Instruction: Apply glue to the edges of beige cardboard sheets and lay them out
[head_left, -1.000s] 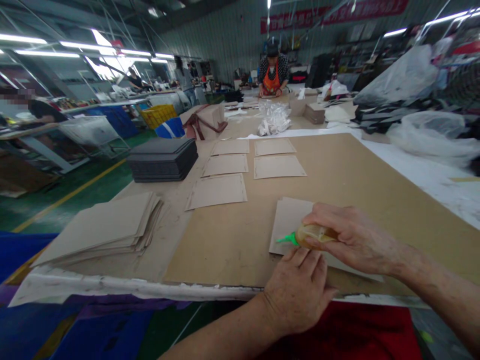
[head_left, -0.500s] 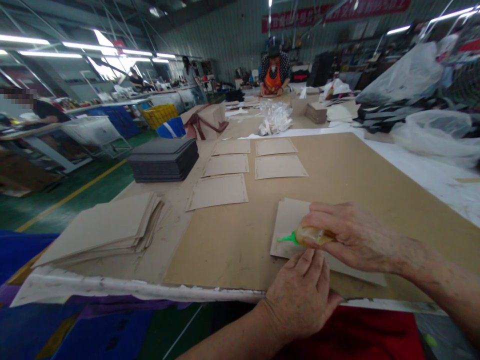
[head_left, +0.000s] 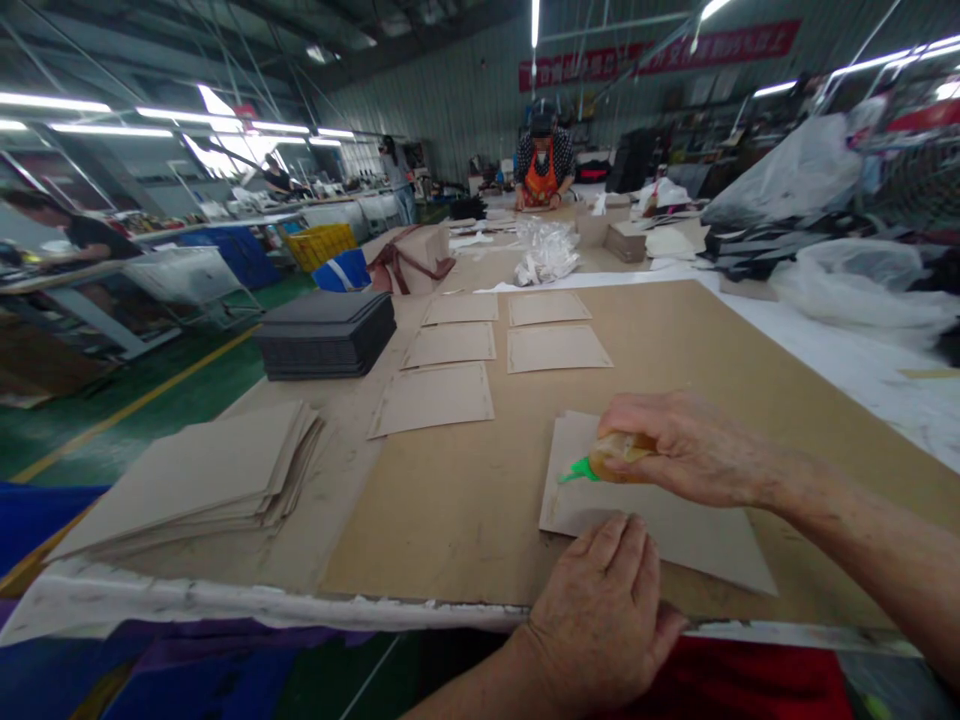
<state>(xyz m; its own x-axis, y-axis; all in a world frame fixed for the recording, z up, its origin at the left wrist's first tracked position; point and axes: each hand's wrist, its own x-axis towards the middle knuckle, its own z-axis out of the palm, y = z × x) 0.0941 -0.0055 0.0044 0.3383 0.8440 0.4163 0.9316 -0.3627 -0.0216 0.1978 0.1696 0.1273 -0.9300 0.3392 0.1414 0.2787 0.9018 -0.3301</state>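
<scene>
Green-tipped bottle (head_left: 616, 452), rear end invisible inside the right grip (head_left: 679, 445).

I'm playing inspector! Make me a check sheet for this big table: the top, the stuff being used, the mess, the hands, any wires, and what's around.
Surface: brown sheet, lightly marked; white covering along the right.
Job's things: bottle with green nozzle, over a light card; five separate cards farther up.
Clutter: uneven card pile, neater dark stack, crumpled clear plastic.
Hands: right hand holds the bottle; left hand rests at the card's near edge.
Cables: nothing seen near the hands; overhead is too unclear to tell.
Surroundings: person in orange apron, yellow basket, green floor.
</scene>
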